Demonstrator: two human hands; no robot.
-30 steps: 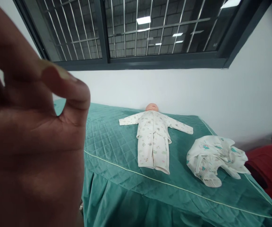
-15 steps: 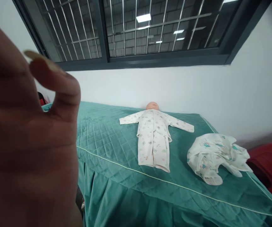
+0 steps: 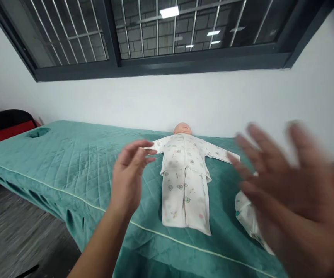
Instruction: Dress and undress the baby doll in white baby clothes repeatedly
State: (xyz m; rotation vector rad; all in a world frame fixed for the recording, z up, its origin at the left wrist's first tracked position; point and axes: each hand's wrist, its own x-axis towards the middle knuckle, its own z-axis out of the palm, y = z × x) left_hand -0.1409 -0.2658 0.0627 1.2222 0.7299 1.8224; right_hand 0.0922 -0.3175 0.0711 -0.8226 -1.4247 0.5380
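Note:
A baby doll [image 3: 183, 178] in a white printed sleepsuit lies on its back on a bed covered with a green quilted spread [image 3: 77, 162]. My left hand [image 3: 129, 177] hovers above the spread, just left of the doll's sleeve, fingers loosely stretched and holding nothing. My right hand [image 3: 285, 193] is raised close to the camera at the right, blurred by motion, fingers spread wide and empty. It hides most of a crumpled white printed garment [image 3: 246, 218] lying right of the doll.
A white wall with a barred, dark-framed window [image 3: 161, 34] runs behind the bed. A red and black seat [image 3: 4, 125] stands at the far left. Grey floor [image 3: 13, 239] shows at lower left. Something red sits at the right edge behind my hand.
My left hand, which filled the left of the view close to the camera, has dropped away toward the doll. My right hand has come into view. The camera has turned left.

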